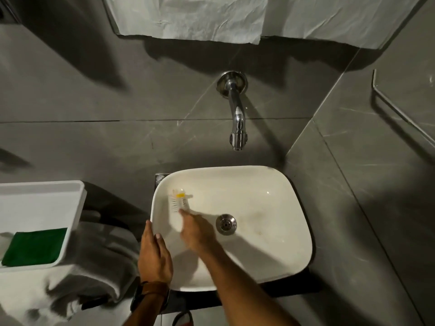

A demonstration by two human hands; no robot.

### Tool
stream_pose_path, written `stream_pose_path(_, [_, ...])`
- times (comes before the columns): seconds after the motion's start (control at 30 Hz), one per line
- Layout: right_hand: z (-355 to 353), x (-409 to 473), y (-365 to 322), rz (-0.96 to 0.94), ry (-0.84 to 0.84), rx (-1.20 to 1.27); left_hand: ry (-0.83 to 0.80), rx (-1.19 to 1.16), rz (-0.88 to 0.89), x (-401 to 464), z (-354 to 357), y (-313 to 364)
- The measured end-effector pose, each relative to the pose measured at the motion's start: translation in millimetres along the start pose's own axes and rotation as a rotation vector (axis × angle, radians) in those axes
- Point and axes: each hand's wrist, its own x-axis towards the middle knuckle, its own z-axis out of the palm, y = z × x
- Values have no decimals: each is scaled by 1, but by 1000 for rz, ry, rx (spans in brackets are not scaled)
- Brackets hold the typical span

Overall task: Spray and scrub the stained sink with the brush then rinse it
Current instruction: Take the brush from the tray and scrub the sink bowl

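A white rounded sink point(277, 184) sits below me with a metal drain point(226, 224) at its middle and faint brownish stains to the right of the drain. My right hand point(196, 229) is shut on a white brush point(177, 209) with a yellow mark, its bristles against the sink's left inner wall. My left hand point(154, 254) rests on the sink's left rim, fingers laid over the edge. The brush is blurred. No spray bottle is in view.
A chrome tap point(237, 114) juts from the grey tiled wall above the sink, with no water running. A white tray point(42, 203) holding a green cloth point(35, 247) stands at the left over a grey towel point(94, 267). A glass shelf point(404, 109) is at the right.
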Motion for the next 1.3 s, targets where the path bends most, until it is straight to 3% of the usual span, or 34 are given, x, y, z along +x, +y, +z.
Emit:
stream_pose_path(0.07, [-17, -4, 51, 180, 259, -74, -1, 1, -10, 1, 0, -1])
stream_pose_path(0.13, [-38, -17, 108, 514, 316, -99, -2, -5, -9, 1, 0, 0])
stream_pose_path(0.2, [-44, -36, 130, 659, 314, -65, -5, -9, -6, 1, -1, 2])
stream_pose_path(0.27, [-32, -38, 112, 613, 243, 33, -2, -16, -7, 0, -2, 3])
stream_pose_path(0.37, [0, -27, 42, 396, 21, 154, -6, -22, 7, -1, -3, 3])
stream_pose_path(0.5, [18, -46, -22, 89, -98, 41, -13, -21, 28, -2, -3, 2])
stream_pose_path(0.57, [1, -56, 4, 125, -125, -47, -8, -15, 19, -1, -3, 2])
stream_pose_path(0.7, [-45, -73, 89, 415, -71, -178, -13, -27, 9, 0, -3, 4])
stream_pose_path(0.8, [-55, -93, 115, 533, -90, -219, -11, -35, 7, -1, -5, 5])
stream_pose_path(0.87, [-47, -109, 105, 472, -226, -232, -14, -35, 8, -1, -5, 6])
stream_pose_path(0.97, [-28, -104, 48, 190, -449, -145, -12, -35, 8, 0, -5, 5])
stream_pose_path(1.03, [-19, -81, 4, 102, -407, -75, -13, -29, 26, -1, -4, 3])
stream_pose_path(1.1, [-18, -48, -11, 78, -224, -69, -11, -27, 31, -1, -3, 1])
stream_pose_path(1.17, [-33, -26, 10, 97, 5, -226, -10, -26, 16, -1, -2, -2])
stream_pose_path(1.23, [-58, -27, 58, 275, 54, -315, -6, -27, 14, 0, -1, -2])
stream_pose_path(1.3, [-79, -34, 103, 470, -22, -291, 0, -36, 15, 0, -1, -1])
